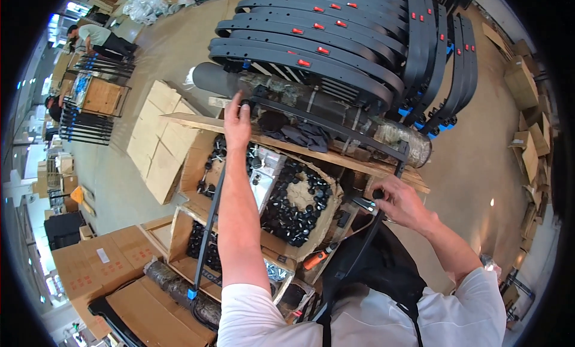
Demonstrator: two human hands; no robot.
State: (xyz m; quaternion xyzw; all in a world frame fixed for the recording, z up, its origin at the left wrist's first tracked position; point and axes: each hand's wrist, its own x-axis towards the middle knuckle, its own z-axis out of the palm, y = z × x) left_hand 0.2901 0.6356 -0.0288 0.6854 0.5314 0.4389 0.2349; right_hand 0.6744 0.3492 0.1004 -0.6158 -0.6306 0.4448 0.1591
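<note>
A black metal U-shaped frame (323, 125) lies in front of me, with a blue cap at the end of its left leg. My left hand (237, 122) reaches to its far left corner, index finger and thumb stretched out beside the dark tube. The palm side and the other fingers are hidden. At the frame's right leg, my right hand (400, 202) pinches a round black knob (378, 194) between thumb and fingers. Below my left forearm, a cardboard box (331, 198) contains many loose black knobs (281, 212) and a clear plastic bag.
Behind the frame, dark padded rolls (215, 79) and a wooden board (413, 178) support stacked black curved frames (311, 41) with red parts. An orange-handled tool (316, 258) is near my apron. Cartons (102, 269) stand left; people work far left.
</note>
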